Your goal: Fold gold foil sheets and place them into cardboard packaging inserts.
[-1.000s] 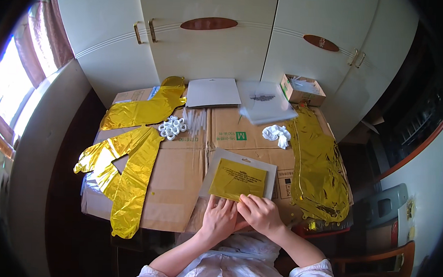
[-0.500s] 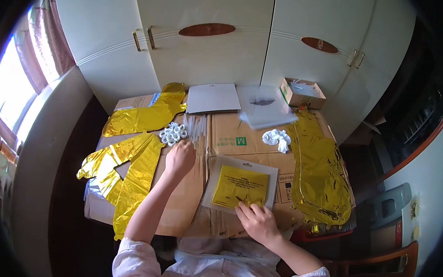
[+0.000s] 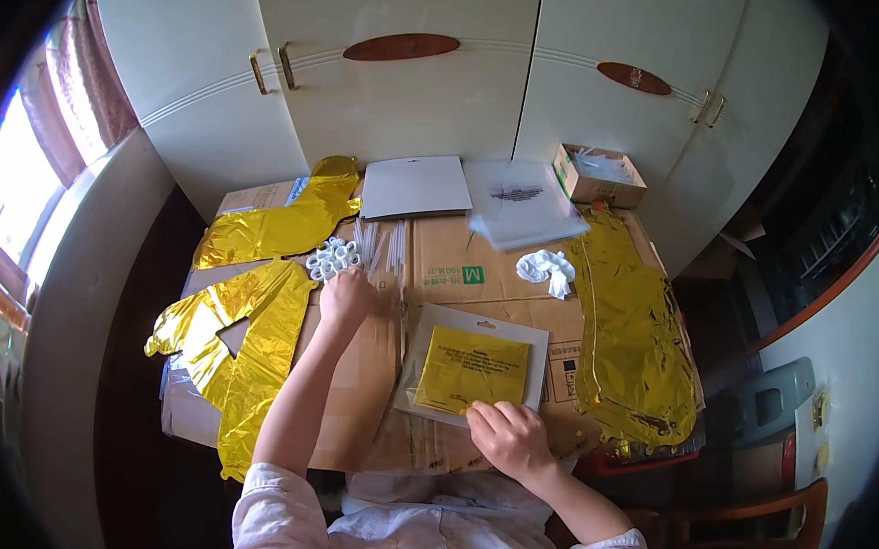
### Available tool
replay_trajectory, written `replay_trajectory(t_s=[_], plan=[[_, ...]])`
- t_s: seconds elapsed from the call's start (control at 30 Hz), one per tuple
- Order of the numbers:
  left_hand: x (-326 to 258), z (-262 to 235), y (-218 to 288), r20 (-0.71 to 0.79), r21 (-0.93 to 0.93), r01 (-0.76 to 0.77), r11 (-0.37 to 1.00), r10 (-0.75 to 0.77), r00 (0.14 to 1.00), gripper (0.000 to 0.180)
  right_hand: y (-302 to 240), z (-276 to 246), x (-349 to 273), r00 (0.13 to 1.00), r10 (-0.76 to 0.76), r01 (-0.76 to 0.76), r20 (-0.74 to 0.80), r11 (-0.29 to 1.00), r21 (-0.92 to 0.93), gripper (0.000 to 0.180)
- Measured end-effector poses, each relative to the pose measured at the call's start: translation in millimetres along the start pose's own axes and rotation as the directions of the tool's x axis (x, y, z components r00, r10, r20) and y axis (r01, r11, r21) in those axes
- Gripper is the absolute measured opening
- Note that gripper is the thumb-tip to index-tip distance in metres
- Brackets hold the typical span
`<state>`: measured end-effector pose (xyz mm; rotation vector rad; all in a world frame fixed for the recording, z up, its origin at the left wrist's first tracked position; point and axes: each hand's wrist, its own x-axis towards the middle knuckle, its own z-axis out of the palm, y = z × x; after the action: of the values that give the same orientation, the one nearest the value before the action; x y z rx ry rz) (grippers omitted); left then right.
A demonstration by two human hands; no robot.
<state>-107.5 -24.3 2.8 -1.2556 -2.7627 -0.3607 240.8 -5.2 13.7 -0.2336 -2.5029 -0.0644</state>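
Gold foil balloon pieces (image 3: 247, 334) lie far left on the cardboard-covered worktop (image 3: 355, 370). I see the left hand (image 3: 347, 298) reaching beside the white plastic rings (image 3: 332, 257); can't tell its grip. Centre: flat clear packet with yellow insert (image 3: 474, 368). Right hand (image 3: 506, 439) presses fingertips on its near edge, fingers loosely curled, holding nothing. Long gold foil strip (image 3: 635, 334) far right.

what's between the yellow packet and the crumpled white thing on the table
In the head view, only bare brown cardboard lies between the flat packet and the crumpled white piece.
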Motion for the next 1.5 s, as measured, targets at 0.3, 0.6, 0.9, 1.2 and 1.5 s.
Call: replay_trajectory(t_s=[0.3, 0.6, 0.9, 1.2, 1.5], plan=[[-219, -87, 33, 0.129, -0.459, -0.297, 0.837, 0.394, 0.91, 0.015, 1, 5, 3, 0.996, 0.082, -0.081, -0.022, 0.996, 0.038, 0.009], [-232, -40, 60, -0.038, -0.406, -0.24, 0.882, 0.246, 0.968, 0.019, -5, 6, 3, 0.997, 0.067, -0.066, -0.048, 0.998, 0.022, 0.008], [-207, -35, 65, -0.101, -0.311, -0.125, 0.942, 0.098, 0.99, 0.017, -6, 8, -4, 0.999, 0.015, -0.015, 0.038, 1.0, 0.008, 0.016], [-210, -31, 60, -0.193, -0.37, -0.251, 0.894, 0.191, 0.963, 0.007, 4, 13, -11, 0.996, -0.032, 0.025, 0.079, 0.995, 0.092, 0.015], [-225, -45, 48, -0.188, -0.425, -0.483, 0.766, 0.447, 0.875, 0.019, 32, 0, -18, 0.982, -0.108, 0.089, 0.155, 0.988, 0.124, 0.013]])
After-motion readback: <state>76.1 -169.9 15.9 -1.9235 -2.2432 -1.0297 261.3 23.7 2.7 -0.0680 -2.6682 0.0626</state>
